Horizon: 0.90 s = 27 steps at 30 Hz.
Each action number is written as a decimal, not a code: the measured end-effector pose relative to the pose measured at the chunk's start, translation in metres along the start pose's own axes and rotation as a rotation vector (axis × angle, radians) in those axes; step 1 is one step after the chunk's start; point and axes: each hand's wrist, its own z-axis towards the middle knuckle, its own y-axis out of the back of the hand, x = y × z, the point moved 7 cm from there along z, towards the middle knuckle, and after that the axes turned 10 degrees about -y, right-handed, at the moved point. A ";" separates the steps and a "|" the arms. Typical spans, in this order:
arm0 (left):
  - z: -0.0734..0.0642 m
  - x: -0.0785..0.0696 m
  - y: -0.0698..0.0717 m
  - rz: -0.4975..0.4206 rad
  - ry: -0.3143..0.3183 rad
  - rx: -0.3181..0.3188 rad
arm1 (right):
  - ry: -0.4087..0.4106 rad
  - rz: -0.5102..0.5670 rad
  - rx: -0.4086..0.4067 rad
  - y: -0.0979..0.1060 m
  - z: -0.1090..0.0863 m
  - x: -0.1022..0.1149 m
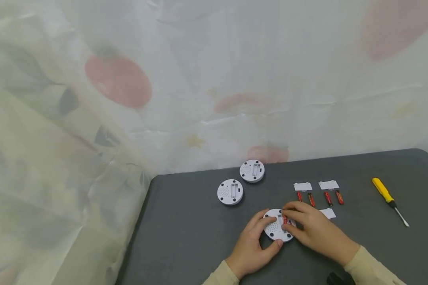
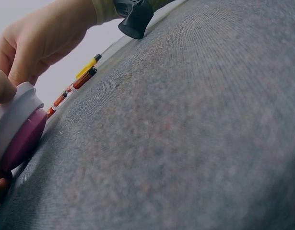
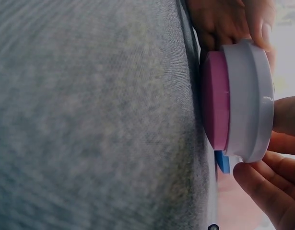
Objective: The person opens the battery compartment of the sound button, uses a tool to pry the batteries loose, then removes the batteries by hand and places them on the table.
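A round white device point(image 1: 272, 228) with a dotted speaker patch and dark feet lies underside up on the table; its lower pink part shows in the left wrist view and right wrist view point(image 3: 216, 100). My left hand point(image 1: 250, 248) grips it from the left, thumb on the near rim and fingers over the far side. With thumb and fingers, my right hand point(image 1: 315, 226) pinches a red battery point(image 1: 284, 220) at the device's battery compartment. The compartment is partly hidden by the fingers.
Two similar white devices, one nearer point(image 1: 230, 192) and one farther point(image 1: 252, 171), lie with compartments uncovered. On the right are white battery covers point(image 1: 329, 185), several red batteries point(image 1: 328, 198) and a yellow-handled screwdriver point(image 1: 383, 190). A patterned curtain point(image 1: 207, 87) hangs behind the dark table point(image 1: 185, 237).
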 end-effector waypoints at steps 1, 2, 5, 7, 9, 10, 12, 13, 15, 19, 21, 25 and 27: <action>0.001 0.000 0.000 0.000 -0.004 -0.003 | -0.007 -0.001 -0.003 0.000 0.000 -0.001; 0.001 0.000 0.000 0.002 -0.009 -0.006 | -0.014 -0.001 -0.003 0.000 0.000 -0.002; 0.002 -0.001 0.000 0.007 -0.024 -0.014 | -0.021 0.002 0.002 0.001 0.000 -0.004; 0.002 -0.002 0.001 0.011 -0.035 -0.023 | -0.024 0.004 0.010 0.002 0.000 -0.006; 0.001 -0.002 0.001 0.013 -0.040 -0.029 | -0.026 0.009 0.015 0.003 0.000 -0.007; 0.001 -0.002 0.001 0.014 -0.041 -0.031 | -0.025 0.010 0.013 0.004 -0.001 -0.008; 0.001 -0.002 0.001 0.014 -0.040 -0.033 | -0.022 0.016 0.006 0.006 -0.002 -0.009; 0.000 -0.002 0.002 0.013 -0.036 -0.034 | -0.019 0.021 0.003 0.007 -0.003 -0.010; 0.000 -0.001 0.002 0.012 -0.028 -0.033 | -0.018 0.023 -0.007 0.010 -0.005 -0.011; -0.001 0.000 0.001 0.011 -0.017 -0.022 | -0.023 0.029 -0.030 0.016 -0.013 -0.016; -0.001 0.000 0.000 0.011 -0.019 -0.020 | -0.026 0.028 -0.042 0.019 -0.017 -0.020; -0.001 -0.001 0.000 0.017 -0.031 -0.034 | -0.043 0.028 -0.064 0.028 -0.025 -0.027; 0.001 -0.002 0.001 0.029 -0.042 -0.045 | -0.051 0.034 -0.075 0.033 -0.029 -0.032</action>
